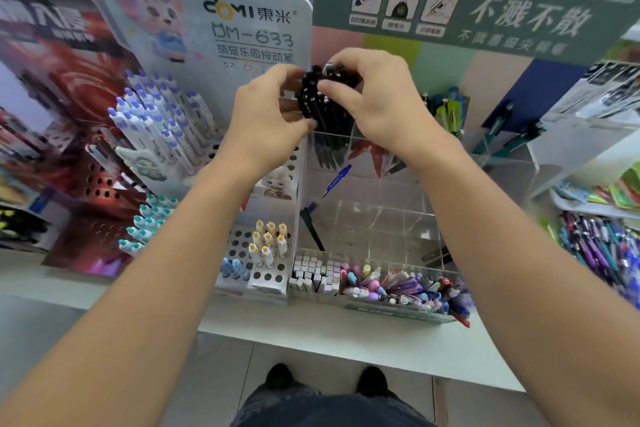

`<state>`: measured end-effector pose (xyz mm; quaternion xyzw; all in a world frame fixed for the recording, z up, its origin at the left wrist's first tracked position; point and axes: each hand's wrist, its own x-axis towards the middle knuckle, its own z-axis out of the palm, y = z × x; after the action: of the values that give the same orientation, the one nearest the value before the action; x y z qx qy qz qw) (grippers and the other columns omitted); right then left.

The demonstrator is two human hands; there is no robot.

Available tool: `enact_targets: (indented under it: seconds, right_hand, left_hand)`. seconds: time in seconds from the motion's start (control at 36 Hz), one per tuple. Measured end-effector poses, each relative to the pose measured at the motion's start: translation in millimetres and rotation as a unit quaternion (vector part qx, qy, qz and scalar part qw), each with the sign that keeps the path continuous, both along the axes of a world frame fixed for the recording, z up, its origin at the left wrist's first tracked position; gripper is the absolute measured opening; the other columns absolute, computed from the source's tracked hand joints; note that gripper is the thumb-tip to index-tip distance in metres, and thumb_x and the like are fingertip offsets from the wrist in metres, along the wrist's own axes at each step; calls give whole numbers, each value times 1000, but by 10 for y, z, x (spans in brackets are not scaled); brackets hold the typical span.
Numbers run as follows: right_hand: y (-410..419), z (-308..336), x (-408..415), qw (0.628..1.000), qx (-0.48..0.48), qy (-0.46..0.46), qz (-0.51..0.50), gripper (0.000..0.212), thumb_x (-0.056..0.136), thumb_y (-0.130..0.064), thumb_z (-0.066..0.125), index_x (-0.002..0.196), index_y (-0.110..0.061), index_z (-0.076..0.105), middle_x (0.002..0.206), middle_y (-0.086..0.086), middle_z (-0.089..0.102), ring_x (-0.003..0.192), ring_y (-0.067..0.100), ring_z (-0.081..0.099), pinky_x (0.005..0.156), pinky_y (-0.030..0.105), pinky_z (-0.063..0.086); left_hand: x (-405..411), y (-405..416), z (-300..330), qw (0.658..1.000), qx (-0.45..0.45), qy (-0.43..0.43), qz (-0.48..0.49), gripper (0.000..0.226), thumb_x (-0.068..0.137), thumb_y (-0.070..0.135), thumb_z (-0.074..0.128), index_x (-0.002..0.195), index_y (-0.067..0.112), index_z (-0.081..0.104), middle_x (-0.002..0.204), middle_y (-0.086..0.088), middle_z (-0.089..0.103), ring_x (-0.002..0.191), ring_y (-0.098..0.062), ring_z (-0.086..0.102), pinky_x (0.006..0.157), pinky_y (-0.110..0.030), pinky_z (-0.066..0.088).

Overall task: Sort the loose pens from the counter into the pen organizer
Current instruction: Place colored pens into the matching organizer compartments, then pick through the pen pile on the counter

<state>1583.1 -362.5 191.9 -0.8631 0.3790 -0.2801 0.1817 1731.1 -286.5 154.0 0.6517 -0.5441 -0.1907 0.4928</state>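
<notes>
Both hands are up at the back row of the clear pen organizer [367, 204], working a bundle of black pens [317, 97]. The left hand [266, 114] cups the bundle from its side, fingers curled round the barrels; the right hand [377, 97] comes over the top, fingers pinching at the caps. The pens' lower ends sit down inside the rear left compartment, tips showing through the clear wall, so this batch looks all but seated, just being squared up.

What's done? That black bundle is in its slot, and a front tray of mixed coloured pens [408, 288] is packed. What's left? Plenty, by my read. The middle compartments are close to bare: one blue pen [334, 180] leans in one cell, one black pen [311, 229] slants below it. Off to the right lies a loose heap of purple and blue pens [599, 246], though the edge of the view is too stretched to say for sure whether they rest on the counter [311, 333] or in a tray of their own. If those are the strays, the sorting is only partway through.
</notes>
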Motion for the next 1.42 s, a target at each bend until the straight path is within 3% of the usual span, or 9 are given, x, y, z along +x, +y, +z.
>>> enact_targets:
  seconds: [0.19,0.39,0.64,0.75,0.94,1.03,1.17,1.28,1.42]
  right_hand:
    - [82,-176,-99,990,-113,-7,-90,28,94,-12,64,120,-14,73,108,10,71,101,30,66,90,46,54]
    - [210,-299,10,989,-85,-9,-117,37,101,-16,46,133,-7,63,125,15,62,109,33,60,93,38,46]
    - [368,-158,-107,997,-34,65,-38,53,98,-17,57,149,-11,45,143,10,56,131,28,52,108,39,41]
    - [519,-113,-647,985,-141,-61,-76,34,94,-10,61,127,-3,65,125,9,67,115,19,62,101,24,47]
    - [569,-477,-1984,946,-88,-189,-249,15,92,-10,63,102,-11,74,94,-7,69,85,10,67,80,25,56]
    - [541,-747,-2475,924,-21,-217,-315,14,91,-11,64,98,-15,75,86,-8,70,75,2,65,74,16,53]
    - [547,-1274,-3290,908,138,-195,-345,15,89,-13,68,103,-17,70,84,-9,69,71,-2,63,66,10,48]
    - [624,-1755,-4244,892,269,-77,-355,33,86,-24,73,116,-15,62,94,0,67,86,18,63,78,31,49]
    - [685,-2060,-5348,864,314,-16,-392,37,88,-22,73,121,-11,60,91,1,64,87,21,62,77,36,49]
  left_hand:
    - [-93,7,-39,999,-36,0,8,71,71,7,90,133,16,56,131,1,53,111,-10,62,91,-21,57]
    - [-156,-145,-184,982,-53,-182,27,75,73,25,85,138,7,54,132,-14,56,116,-24,54,98,-22,38]
    - [-299,-28,-268,977,-166,-112,76,58,84,21,75,134,2,55,128,-8,63,118,-23,58,102,-12,37]
    - [-596,76,-346,952,-246,-142,117,50,82,15,79,124,-4,59,123,-17,59,117,-36,56,100,-49,47]
    - [-1455,163,-498,945,-301,-118,57,24,82,1,75,104,-4,65,103,-9,59,92,-34,59,77,-48,52]
    - [-2041,210,-582,970,-223,-80,-46,18,85,2,73,100,5,65,90,-3,63,78,-20,59,72,-28,49]
    - [-3033,92,-1079,978,97,-71,-172,24,81,18,81,97,23,64,77,5,65,69,-12,61,72,-33,54]
    - [-3848,21,-1307,993,100,-68,15,10,83,18,74,86,23,66,81,5,65,66,-10,59,74,-29,50]
    - [-4818,-19,-1319,996,80,0,39,16,84,21,73,97,22,63,86,9,64,75,-10,65,70,-24,52]
